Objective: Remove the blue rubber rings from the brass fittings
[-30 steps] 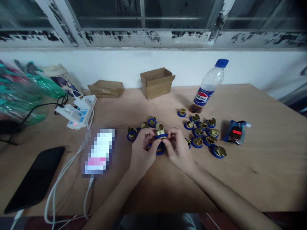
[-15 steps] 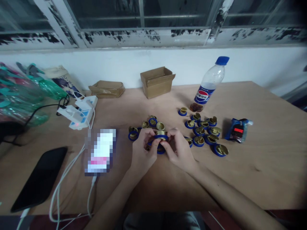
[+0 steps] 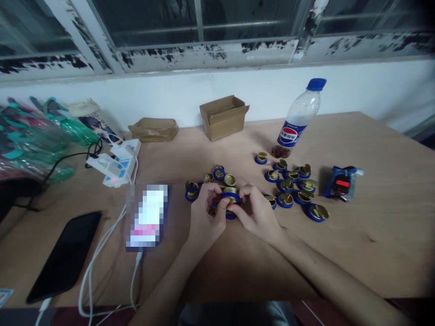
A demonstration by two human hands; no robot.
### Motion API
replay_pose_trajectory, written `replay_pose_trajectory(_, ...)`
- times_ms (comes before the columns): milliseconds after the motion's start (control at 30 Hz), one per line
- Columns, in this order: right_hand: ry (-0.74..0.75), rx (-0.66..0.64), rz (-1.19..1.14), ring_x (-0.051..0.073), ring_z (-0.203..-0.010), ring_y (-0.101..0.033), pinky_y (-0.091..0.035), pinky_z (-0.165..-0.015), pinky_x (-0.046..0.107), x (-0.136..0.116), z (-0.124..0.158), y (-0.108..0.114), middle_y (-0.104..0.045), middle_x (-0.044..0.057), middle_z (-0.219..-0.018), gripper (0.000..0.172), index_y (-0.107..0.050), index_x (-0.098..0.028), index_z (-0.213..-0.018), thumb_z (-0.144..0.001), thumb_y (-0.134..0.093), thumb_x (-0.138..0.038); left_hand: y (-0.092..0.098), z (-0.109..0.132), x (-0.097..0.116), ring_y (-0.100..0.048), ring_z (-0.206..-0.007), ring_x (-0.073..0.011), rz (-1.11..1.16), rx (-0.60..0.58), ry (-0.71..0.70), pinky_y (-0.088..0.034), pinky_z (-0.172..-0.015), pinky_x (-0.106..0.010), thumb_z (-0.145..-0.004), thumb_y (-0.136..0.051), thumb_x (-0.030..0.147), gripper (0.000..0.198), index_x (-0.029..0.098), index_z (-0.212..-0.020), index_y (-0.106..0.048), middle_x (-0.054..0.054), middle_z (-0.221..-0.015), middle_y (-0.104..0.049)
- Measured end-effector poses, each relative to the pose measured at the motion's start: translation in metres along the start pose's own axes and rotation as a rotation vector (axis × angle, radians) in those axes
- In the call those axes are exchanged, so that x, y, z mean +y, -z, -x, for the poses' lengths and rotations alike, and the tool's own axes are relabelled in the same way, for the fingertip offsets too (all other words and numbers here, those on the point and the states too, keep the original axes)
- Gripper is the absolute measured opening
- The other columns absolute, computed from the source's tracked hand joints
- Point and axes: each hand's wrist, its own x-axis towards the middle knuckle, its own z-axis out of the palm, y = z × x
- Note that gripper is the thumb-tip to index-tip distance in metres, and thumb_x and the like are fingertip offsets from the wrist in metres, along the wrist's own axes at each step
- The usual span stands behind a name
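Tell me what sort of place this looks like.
It looks like a makeshift indoor workspace, perhaps at home: small brass-coloured pieces with blue rings share the wooden table with a drink bottle and a power strip.

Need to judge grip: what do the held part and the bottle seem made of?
Held part: probably shiny metal, perhaps brass, given its gold colour; its blue ring, evenly coloured, perhaps rubber or plastic, finish unclear. Bottle: likely glossy plastic, see-through with highlights.
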Motion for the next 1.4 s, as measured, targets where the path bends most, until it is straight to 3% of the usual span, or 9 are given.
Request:
replay_pose_trajectory(533,0.029,0.008,0.033,0.013,-0.063,-0.047,-0.036,-0.054,0.027,-0.002,0.003,0.0,-0.05,-0.001,-0.079,0.02,-0.039,-0.024,-0.087,-0.09,-0.058,-0.031,-0.002,0.003,-0.001,-0.062,-0.091,-0.018,0.026,-0.042,-0.054,-0.051,-0.082,-0.033,-0.084,-0.051,0.011,0.019,0.024,-0.092,-0.04,-0.005,-0.102,-0.061)
replay_pose_trajectory(700,0.054,0.005,0.029,0.014,-0.065,-0.049,-0.036,-0.054,0.027,-0.002,0.003,0.002,-0.05,-0.001,-0.079,0.019,-0.039,-0.024,-0.087,-0.09,-0.057,-0.026,-0.01,0.007,0.0,-0.06,-0.097,-0.0181,0.001,0.003,-0.058,-0.049,-0.083,-0.033,-0.084,-0.049,0.009,0.021,0.023,-0.096,-0.04,-0.006,-0.107,-0.058)
replay_pose_trajectory(1000,0.038,-0.018,-0.011,0.014,-0.069,-0.047,-0.037,-0.057,0.026,-0.006,0.008,0.002,-0.048,-0.001,-0.078,0.017,-0.038,-0.024,-0.086,-0.09,-0.054,-0.017,-0.024,0.013,-0.004,-0.057,-0.097,-0.0151,0.169,0.081,-0.083,-0.047,-0.084,-0.031,-0.085,-0.045,0.006,0.022,0.024,-0.093,-0.036,-0.004,-0.103,-0.054)
replay_pose_trajectory(1233,-0.048,0.029,-0.111,0.012,-0.065,-0.046,-0.039,-0.059,0.025,-0.012,-0.005,0.012,-0.047,-0.003,-0.076,0.017,-0.043,-0.023,-0.084,-0.087,-0.059,-0.017,-0.009,0.002,0.012,-0.054,-0.083,-0.0114,0.403,-0.064,0.118,-0.044,-0.074,-0.023,-0.086,-0.059,0.022,0.014,0.021,-0.09,-0.046,0.0,-0.09,-0.054)
replay_pose_trajectory(1400,-0.005,0.002,-0.111,0.012,-0.065,-0.048,-0.04,-0.06,0.026,-0.013,-0.011,0.022,-0.052,-0.002,-0.077,0.014,-0.049,-0.022,-0.082,-0.085,-0.061,-0.015,-0.005,-0.004,0.015,-0.042,-0.064,-0.0076,0.531,0.005,0.315,-0.037,-0.059,-0.02,-0.081,-0.067,0.03,0.025,0.018,-0.072,-0.047,0.004,-0.071,-0.046)
